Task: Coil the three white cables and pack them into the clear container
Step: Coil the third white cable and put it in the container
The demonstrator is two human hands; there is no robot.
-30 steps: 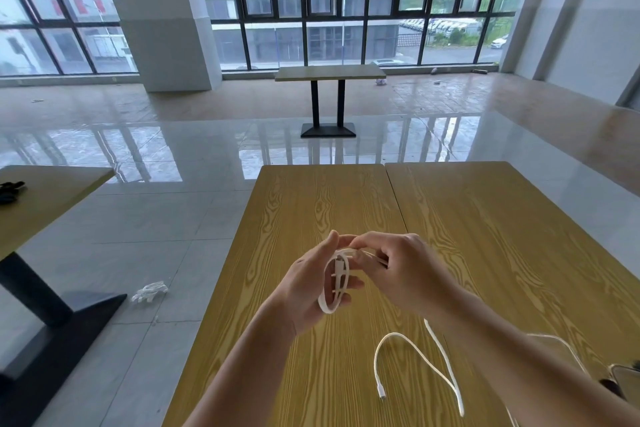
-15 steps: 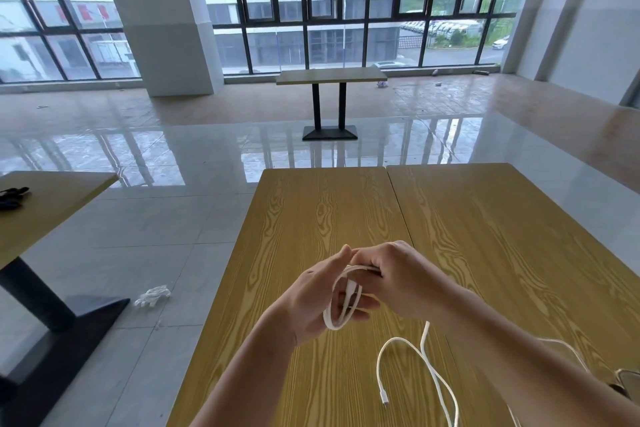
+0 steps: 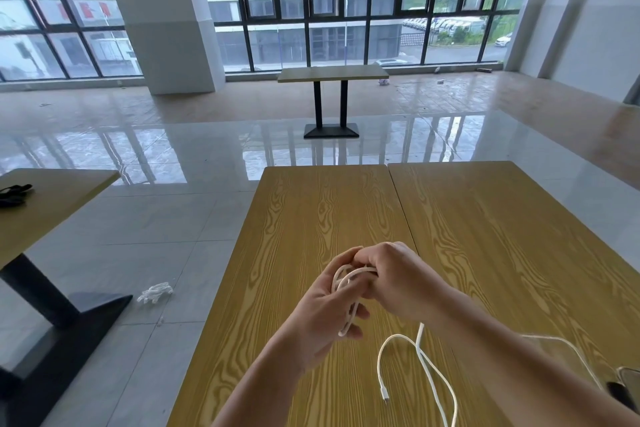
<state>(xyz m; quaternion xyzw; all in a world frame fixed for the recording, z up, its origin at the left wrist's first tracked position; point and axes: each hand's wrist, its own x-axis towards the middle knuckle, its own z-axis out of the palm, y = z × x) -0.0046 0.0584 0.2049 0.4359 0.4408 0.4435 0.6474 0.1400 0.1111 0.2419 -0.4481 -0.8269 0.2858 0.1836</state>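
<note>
A white cable [image 3: 350, 302] is wound in loops around the fingers of my left hand [image 3: 322, 308], which grips the coil above the wooden table [image 3: 311, 211]. My right hand [image 3: 398, 281] pinches the same cable at the top of the coil, its fingers closed against the left hand's fingertips. The loose tail of the cable [image 3: 415, 357] drops from under the right hand, curves over the tabletop and ends in a small plug [image 3: 385, 398]. Another thin white cable [image 3: 568, 347] arcs behind my right forearm. A clear container's corner [image 3: 628, 376] shows at the right edge.
A second wooden tabletop [image 3: 502, 218] adjoins on the right. To the left stands another table [image 3: 52, 201] with a black item [image 3: 14, 192] on it. Crumpled white plastic [image 3: 154, 293] lies on the tiled floor. A far table [image 3: 332, 74] stands by the windows.
Both hands have shifted slightly down and closer together. The right hand has laid more cable onto the coil, and the loose tail on the table has become shorter.
</note>
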